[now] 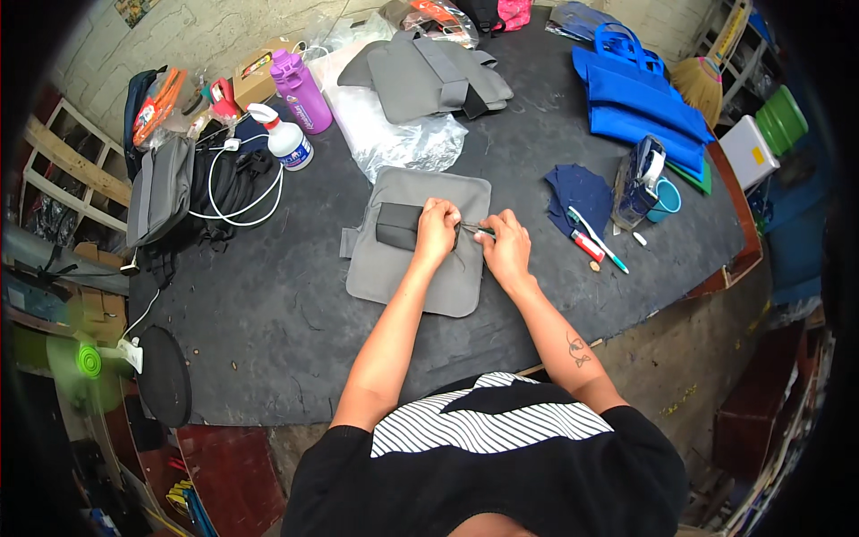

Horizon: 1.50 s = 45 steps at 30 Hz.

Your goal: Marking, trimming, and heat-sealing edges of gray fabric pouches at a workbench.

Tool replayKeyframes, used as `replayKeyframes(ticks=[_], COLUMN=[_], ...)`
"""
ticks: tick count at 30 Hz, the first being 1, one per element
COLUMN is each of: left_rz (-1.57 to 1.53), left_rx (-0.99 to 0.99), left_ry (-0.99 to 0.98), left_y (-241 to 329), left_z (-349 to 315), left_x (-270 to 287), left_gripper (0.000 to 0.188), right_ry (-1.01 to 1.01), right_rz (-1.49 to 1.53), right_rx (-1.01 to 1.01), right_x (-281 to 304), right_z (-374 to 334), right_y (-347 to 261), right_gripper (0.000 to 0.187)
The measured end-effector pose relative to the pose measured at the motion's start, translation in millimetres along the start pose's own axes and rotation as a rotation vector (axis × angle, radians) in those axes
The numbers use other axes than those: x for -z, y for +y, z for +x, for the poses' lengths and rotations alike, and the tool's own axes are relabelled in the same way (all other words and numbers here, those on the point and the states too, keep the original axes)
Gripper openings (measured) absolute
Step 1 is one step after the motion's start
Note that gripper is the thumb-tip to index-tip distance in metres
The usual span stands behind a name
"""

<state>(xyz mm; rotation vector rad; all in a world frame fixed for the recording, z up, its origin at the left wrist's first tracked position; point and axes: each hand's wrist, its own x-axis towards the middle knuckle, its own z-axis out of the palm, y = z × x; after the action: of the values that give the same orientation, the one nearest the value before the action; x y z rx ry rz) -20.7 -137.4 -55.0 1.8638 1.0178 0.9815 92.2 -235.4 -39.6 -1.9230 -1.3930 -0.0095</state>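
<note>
At the centre of the frame, the left hand (436,230) covers part of the right end of a raised pocket (396,226), so that end is only partly visible. The small tool (471,226) in the right hand (506,249) is largely concealed by the fingers; whether its blades are apart cannot be determined. At lower left, the blades of a green fan (89,360) are blurred. At the upper edge, a pink item (514,12) is cut off.

The grey fabric panel (403,282) lies flat on the bench (268,340), mid-frame. Its corners are rounded, and a short tab (348,242) projects from its left edge. The pocket is darker, box-shaped, and stands above the panel surface.

Both forearms (389,336) enter from the lower edge. Left hand: fingers bent downward, closed on the pocket's right end. Right hand: fingers curled around the tool, its tip directed left, beside the pocket.
</note>
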Motion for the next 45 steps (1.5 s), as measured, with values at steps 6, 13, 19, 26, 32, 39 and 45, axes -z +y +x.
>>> replayKeyframes(ticks=[6,13,19,26,32,39,45], left_rz=[-0.025,0.080,-0.053,0.106,-0.431,-0.201,0.336], left_rx=[-0.009,-0.289,-0.483,-0.250,0.149,0.018,-0.153], left_ry=[0.003,0.100,0.186,0.223,0.252,0.136,0.260], left_y=[2.7,26.7,79.2,36.2,11.5,11.1,7.7], left_z=[-0.6,-18.3,-71.9,-59.3,-27.1,-28.6,-30.3], left_x=[0.7,-1.7,-23.2,-9.1,13.6,10.0,-5.9], left_gripper=[0.003,0.020,0.017,0.019,0.021,0.016,0.011], right_ry=[-0.103,-0.073,-0.065,-0.348,-0.191,-0.160,-0.185], right_rz=[0.020,0.060,0.208,0.845,0.763,0.630,0.558], right_rx=[-0.083,-0.205,-0.313,-0.669,-0.574,-0.499,-0.463], right_x=[1.3,-3.3,-9.9,-24.5,-28.1,-35.9,-22.0], right_z=[3.9,-0.9,4.3,19.4,15.2,8.7,9.3], right_y=[-0.8,8.0,16.6,16.4,6.2,13.0,0.1], right_gripper=[0.016,0.032,0.046,0.025,0.019,0.020,0.023])
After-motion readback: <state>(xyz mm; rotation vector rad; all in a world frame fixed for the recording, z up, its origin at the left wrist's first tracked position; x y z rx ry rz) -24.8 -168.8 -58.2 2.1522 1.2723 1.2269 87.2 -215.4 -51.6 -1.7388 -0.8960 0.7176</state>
